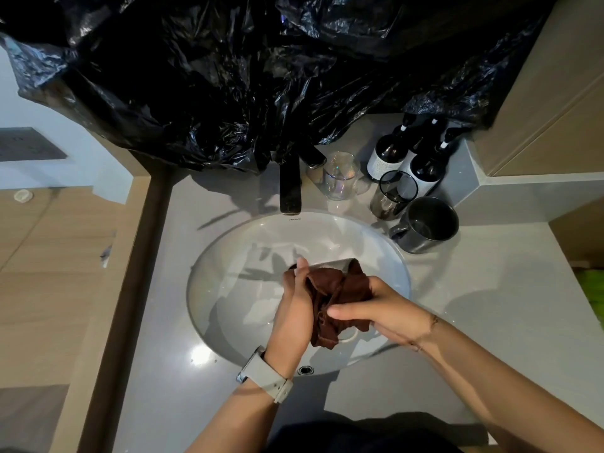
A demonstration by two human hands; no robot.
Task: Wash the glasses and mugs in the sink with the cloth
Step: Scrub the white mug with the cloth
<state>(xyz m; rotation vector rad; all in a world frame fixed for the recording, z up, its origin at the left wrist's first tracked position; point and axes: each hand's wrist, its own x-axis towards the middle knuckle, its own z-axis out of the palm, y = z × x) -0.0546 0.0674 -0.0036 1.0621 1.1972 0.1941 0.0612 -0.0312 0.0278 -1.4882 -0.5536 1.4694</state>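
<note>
Over the white sink basin (228,256), both my hands work on a pale mug (330,265) that is mostly wrapped in a brown cloth (340,289). Only the mug's rim edge and part of its handle below the cloth show. My left hand (294,308), with a watch on the wrist, grips the mug from the left, thumb up at the rim. My right hand (376,310) grips the cloth against the mug from the right. On the counter at the back right stand a clear glass (341,176), a smoked glass (394,196) and a dark grey mug (429,225).
A black faucet (290,188) reaches over the basin's far edge; no water is seen running. Dark pump bottles (411,155) stand behind the glasses. Black plastic sheeting (228,76) hangs over the wall above. Grey countertop (170,387) surrounds the basin, with a wooden wall to the left.
</note>
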